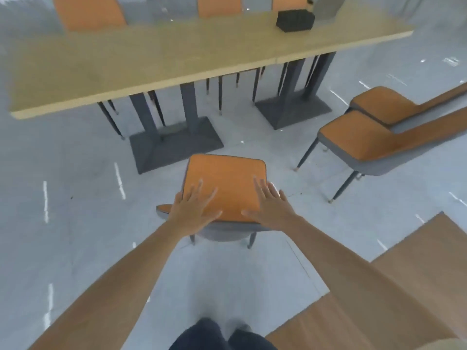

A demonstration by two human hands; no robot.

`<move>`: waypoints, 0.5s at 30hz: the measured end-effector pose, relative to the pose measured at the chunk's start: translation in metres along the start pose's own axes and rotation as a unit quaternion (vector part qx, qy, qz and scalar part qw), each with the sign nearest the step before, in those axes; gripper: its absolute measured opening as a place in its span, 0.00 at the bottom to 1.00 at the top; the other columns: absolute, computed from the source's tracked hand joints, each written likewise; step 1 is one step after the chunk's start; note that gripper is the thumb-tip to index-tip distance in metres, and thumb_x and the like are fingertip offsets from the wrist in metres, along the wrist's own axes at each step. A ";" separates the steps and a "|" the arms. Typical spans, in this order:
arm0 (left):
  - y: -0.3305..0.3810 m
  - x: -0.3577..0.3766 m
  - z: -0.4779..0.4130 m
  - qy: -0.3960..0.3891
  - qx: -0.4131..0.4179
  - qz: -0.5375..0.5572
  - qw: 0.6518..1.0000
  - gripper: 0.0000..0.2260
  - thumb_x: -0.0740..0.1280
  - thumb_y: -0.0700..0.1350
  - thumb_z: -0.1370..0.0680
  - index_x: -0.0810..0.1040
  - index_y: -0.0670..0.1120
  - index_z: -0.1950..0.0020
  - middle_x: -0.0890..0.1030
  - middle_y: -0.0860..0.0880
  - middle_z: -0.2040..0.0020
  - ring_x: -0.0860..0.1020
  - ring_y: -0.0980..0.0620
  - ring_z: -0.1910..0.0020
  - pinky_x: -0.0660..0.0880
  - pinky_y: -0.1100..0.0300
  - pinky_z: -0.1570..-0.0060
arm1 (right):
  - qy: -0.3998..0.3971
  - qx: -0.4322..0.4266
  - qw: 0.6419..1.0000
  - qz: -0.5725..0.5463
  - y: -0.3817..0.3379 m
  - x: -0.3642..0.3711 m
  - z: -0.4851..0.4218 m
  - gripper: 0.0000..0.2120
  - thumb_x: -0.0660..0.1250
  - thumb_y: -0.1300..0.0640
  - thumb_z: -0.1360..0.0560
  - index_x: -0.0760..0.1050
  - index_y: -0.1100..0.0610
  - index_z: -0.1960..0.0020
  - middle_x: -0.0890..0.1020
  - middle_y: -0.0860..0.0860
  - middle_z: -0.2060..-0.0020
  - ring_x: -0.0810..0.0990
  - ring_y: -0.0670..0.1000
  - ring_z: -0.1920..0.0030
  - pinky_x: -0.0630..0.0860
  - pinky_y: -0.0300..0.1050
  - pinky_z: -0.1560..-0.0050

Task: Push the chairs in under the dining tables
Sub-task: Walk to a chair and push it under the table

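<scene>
An orange chair [226, 178] with a grey shell and dark legs stands in front of me, apart from the long light-wood dining table [151, 59]. Its seat points at the table. My left hand [194, 210] lies over the left part of the chair's backrest top, fingers spread. My right hand [270, 205] lies over the right part, fingers spread too. Both hands are flat, not curled around anything. Two more orange chairs [358, 140] [384, 104] stand pulled out to the right of the table.
Dark pedestal bases [174, 145] [293, 112] hold the table up. Orange chairs [88, 11] line its far side. A black box [294, 20] sits on the tabletop. Another wood table [404, 286] is at my lower right. Grey floor lies between chair and table.
</scene>
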State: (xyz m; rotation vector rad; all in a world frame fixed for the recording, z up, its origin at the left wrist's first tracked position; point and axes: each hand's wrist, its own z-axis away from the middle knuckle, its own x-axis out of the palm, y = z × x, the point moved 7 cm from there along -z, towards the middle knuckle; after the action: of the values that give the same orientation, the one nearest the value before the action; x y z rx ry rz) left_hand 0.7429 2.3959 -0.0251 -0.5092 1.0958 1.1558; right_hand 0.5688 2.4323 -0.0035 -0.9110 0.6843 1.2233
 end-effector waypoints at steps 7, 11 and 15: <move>-0.011 0.023 0.017 -0.061 0.022 -0.060 0.996 0.39 0.66 0.58 0.25 0.43 0.59 0.23 0.47 0.47 0.21 0.53 0.46 0.23 0.50 0.47 0.25 | -0.060 -0.044 0.997 -0.026 -0.008 0.036 0.002 0.51 0.66 0.39 0.27 0.29 0.50 0.25 0.45 0.50 0.22 0.49 0.55 0.23 0.53 0.60 0.26; -0.015 0.022 0.005 -0.039 0.016 -0.062 0.997 0.31 0.65 0.46 0.24 0.56 0.58 0.24 0.67 0.49 0.28 0.65 0.47 0.29 0.59 0.49 0.32 | -0.065 -0.031 0.997 0.036 -0.008 0.049 -0.001 0.47 0.65 0.42 0.26 0.35 0.49 0.23 0.60 0.52 0.25 0.61 0.57 0.27 0.61 0.57 0.32; -0.018 0.016 -0.005 -0.038 0.023 -0.049 0.998 0.24 0.63 0.38 0.26 0.69 0.57 0.33 0.79 0.51 0.44 0.76 0.47 0.43 0.66 0.54 0.51 | -0.052 -0.005 0.997 0.060 -0.009 0.051 -0.007 0.37 0.65 0.48 0.25 0.48 0.50 0.24 0.69 0.54 0.33 0.68 0.59 0.34 0.66 0.56 0.37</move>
State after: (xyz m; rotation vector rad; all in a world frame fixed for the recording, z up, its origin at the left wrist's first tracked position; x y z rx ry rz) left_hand 0.7566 2.3927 -0.0454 -0.4734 1.0184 1.0541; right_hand 0.5894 2.4496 -0.0481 -0.8193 0.6571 1.3716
